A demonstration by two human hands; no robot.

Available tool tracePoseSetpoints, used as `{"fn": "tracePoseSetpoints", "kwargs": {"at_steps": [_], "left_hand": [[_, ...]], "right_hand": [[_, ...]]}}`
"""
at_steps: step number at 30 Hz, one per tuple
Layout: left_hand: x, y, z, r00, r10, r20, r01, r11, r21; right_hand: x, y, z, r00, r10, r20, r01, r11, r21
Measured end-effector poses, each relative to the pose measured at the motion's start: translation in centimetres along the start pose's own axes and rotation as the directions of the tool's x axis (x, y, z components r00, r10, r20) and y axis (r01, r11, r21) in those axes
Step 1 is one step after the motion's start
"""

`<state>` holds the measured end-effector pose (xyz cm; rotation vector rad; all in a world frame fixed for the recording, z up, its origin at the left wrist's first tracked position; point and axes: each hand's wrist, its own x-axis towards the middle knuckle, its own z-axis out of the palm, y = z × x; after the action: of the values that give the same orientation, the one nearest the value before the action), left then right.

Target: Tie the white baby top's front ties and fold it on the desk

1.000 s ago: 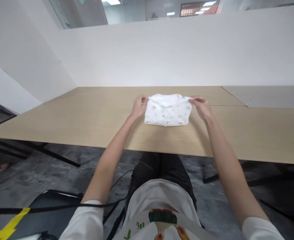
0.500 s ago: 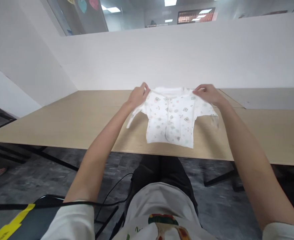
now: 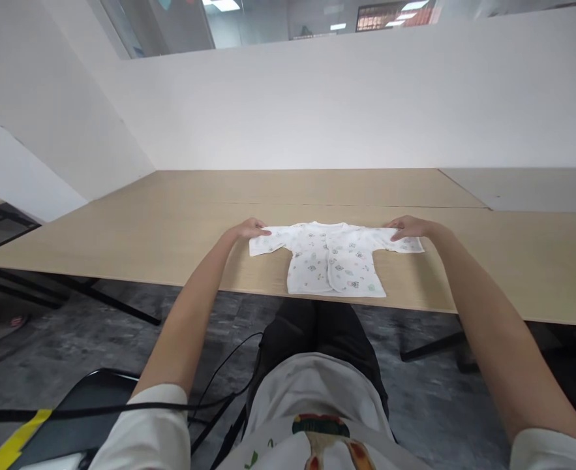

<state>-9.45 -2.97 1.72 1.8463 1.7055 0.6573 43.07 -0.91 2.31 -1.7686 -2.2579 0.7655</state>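
Note:
A small white baby shirt (image 3: 334, 260) with a scattered print lies spread flat near the front edge of the table, its neckline away from me and both sleeves stretched out sideways. At the left sleeve's upper edge, close to the cuff, my left hand (image 3: 249, 230) pinches the cloth. My right hand (image 3: 411, 226) is closed on the other sleeve, part of the cuff showing below and beyond its fingers. The hem lies just short of the table edge, over my lap.
The wooden table (image 3: 170, 228) runs wide to both sides, against a white wall (image 3: 292, 111) at the back. A dark chair (image 3: 92, 398) stands at lower left, with a black cable (image 3: 170, 406) crossing it. Table legs are below.
The shirt, held up by its shoulders before, has come down flat onto the table. Both hands have lowered and now grip the sleeves farther out.

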Motion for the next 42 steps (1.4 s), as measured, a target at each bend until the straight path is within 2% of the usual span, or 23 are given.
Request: {"fn": "tracePoseSetpoints", "kwargs": {"at_steps": [3, 6, 9, 12, 14, 16, 18, 21, 24, 27, 30, 38, 42], "left_hand": [[-0.2, -1.1, -0.5, 0.999, -0.043, 0.015, 0.042, 0.999, 0.028], [0.3, -1.7, 0.0, 0.986, -0.016, -0.167, 0.032, 0.995, 0.093], [1.2, -1.9, 1.0, 0.960, -0.001, -0.280, 0.054, 0.982, 0.180], [2.1, -0.9, 2.2, 0.928, 0.051, -0.370, 0.050, 0.965, 0.258], [2.5, 1.0, 3.7, 0.908, 0.145, -0.393, -0.023, 0.954, 0.300], [2.8, 3.8, 6.2, 0.907, 0.252, -0.338, -0.146, 0.940, 0.310], [2.9, 7.1, 9.4, 0.928, 0.298, -0.224, -0.224, 0.926, 0.303], [3.0, 11.1, 14.1, 0.964, 0.251, -0.089, -0.205, 0.913, 0.354], [3.0, 12.5, 16.7, 0.979, 0.175, -0.106, -0.125, 0.921, 0.368], [2.9, 12.0, 17.2, 0.977, 0.150, -0.150, -0.098, 0.947, 0.306], [2.6, 11.3, 17.2, 0.963, 0.200, -0.182, -0.141, 0.945, 0.294], [2.2, 10.7, 17.5, 0.941, 0.302, -0.151, -0.225, 0.894, 0.387], [2.2, 10.4, 17.4, 0.921, 0.365, -0.138, -0.291, 0.878, 0.379]], "right_hand": [[0.4, 1.2, -0.4, 0.988, 0.083, -0.133, -0.099, 0.988, -0.118], [0.8, 1.2, -0.2, 0.948, 0.151, -0.281, -0.212, 0.956, -0.201], [1.1, 0.6, 0.5, 0.914, 0.172, -0.367, -0.290, 0.911, -0.292], [1.6, -0.9, 1.9, 0.877, 0.120, -0.465, -0.318, 0.871, -0.374], [2.2, -2.9, 3.3, 0.864, 0.006, -0.503, -0.230, 0.894, -0.384], [3.0, -5.7, 5.3, 0.869, -0.110, -0.483, -0.079, 0.932, -0.353], [3.9, -9.0, 7.6, 0.887, -0.171, -0.429, 0.048, 0.958, -0.284], [5.1, -13.0, 10.8, 0.917, -0.139, -0.374, 0.079, 0.982, -0.174], [5.7, -14.4, 12.6, 0.916, -0.108, -0.387, 0.056, 0.988, -0.143], [5.9, -14.0, 13.2, 0.900, -0.111, -0.420, 0.065, 0.990, -0.124], [6.1, -13.3, 13.4, 0.888, -0.141, -0.438, 0.115, 0.990, -0.085], [6.3, -13.0, 14.2, 0.850, -0.145, -0.507, 0.152, 0.988, -0.028], [5.9, -13.4, 14.2, 0.849, -0.086, -0.521, 0.126, 0.991, 0.042]]}}
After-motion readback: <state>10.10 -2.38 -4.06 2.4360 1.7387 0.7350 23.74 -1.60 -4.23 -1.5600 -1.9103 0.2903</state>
